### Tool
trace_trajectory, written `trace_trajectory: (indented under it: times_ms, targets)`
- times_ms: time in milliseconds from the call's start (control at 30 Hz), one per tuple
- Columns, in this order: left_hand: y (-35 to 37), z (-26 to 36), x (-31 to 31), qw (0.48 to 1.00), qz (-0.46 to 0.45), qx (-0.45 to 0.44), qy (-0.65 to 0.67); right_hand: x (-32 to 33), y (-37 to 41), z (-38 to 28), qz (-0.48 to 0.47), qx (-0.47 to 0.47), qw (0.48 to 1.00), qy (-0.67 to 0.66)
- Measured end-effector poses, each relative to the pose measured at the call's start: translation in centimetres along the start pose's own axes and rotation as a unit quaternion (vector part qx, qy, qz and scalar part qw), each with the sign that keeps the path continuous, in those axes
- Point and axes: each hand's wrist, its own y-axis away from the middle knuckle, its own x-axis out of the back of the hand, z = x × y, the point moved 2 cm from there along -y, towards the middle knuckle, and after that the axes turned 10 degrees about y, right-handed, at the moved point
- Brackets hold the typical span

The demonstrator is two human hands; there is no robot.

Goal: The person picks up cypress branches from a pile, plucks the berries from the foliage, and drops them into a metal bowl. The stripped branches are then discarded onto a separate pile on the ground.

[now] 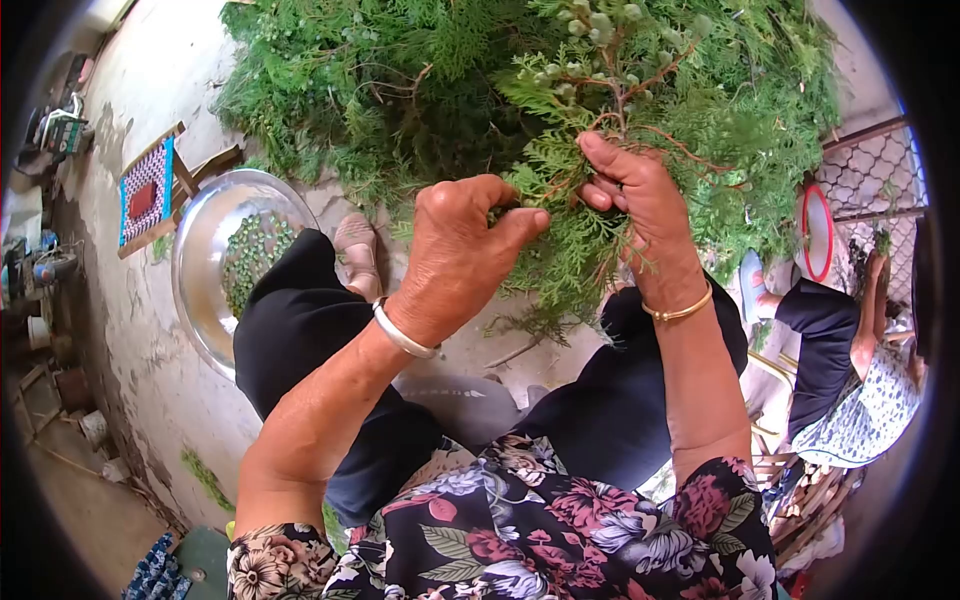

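Observation:
My right hand (640,195), wearing a gold bangle, is closed around a leafy cypress branch (565,260). Pale green cones (600,30) cluster on its upper twigs, and feathery sprays hang below the fingers. Just left of the branch is my left hand (465,250), with a silver bangle on its wrist. Its thumb and forefinger come together in a pinch beside the foliage; what lies between them is too small or hidden to make out. On the floor to the left, a wide metal basin (200,270) holds many small green cones (255,258), partly hidden by my knee.
A large heap of cut cypress greenery (400,90) lies in front of me. A low stool with a woven seat (148,195) stands beyond the basin. At right, another person (850,370) sits near a red-rimmed round object (817,232) and a metal lattice (870,175).

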Motion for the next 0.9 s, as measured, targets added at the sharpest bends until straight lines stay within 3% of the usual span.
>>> trace_trajectory:
  times_ms: [300,367,467,700,733,833,900]
  targets:
    - [-0.3,1.9,1.2,0.996,-0.071,0.01,0.049,-0.2,0.5,0.4,-0.022,-0.018,1.0,0.01]
    - [0.0,1.7,1.0,0.984,-0.095,0.065,0.135,0.0,0.2,1.0,-0.033,-0.025,0.999,-0.005]
    - [0.0,1.6,1.2,0.982,-0.072,0.064,0.161,-0.4,0.3,0.9,-0.025,-0.031,0.999,0.005]
    - [0.3,2.7,2.0,0.989,-0.076,0.043,0.123,-1.1,0.0,0.3,-0.003,-0.016,1.0,-0.017]
    - [0.6,2.7,2.2,0.979,-0.11,0.008,0.172,0.1,-0.6,0.7,-0.001,-0.058,0.998,-0.022]
    - [0.7,2.1,2.5,0.951,-0.153,-0.022,0.269,0.7,-1.3,-0.2,0.031,-0.014,0.997,-0.068]
    - [0.3,1.7,2.7,0.83,-0.139,0.181,0.508,0.4,-0.4,-0.7,0.02,0.014,0.999,-0.04]
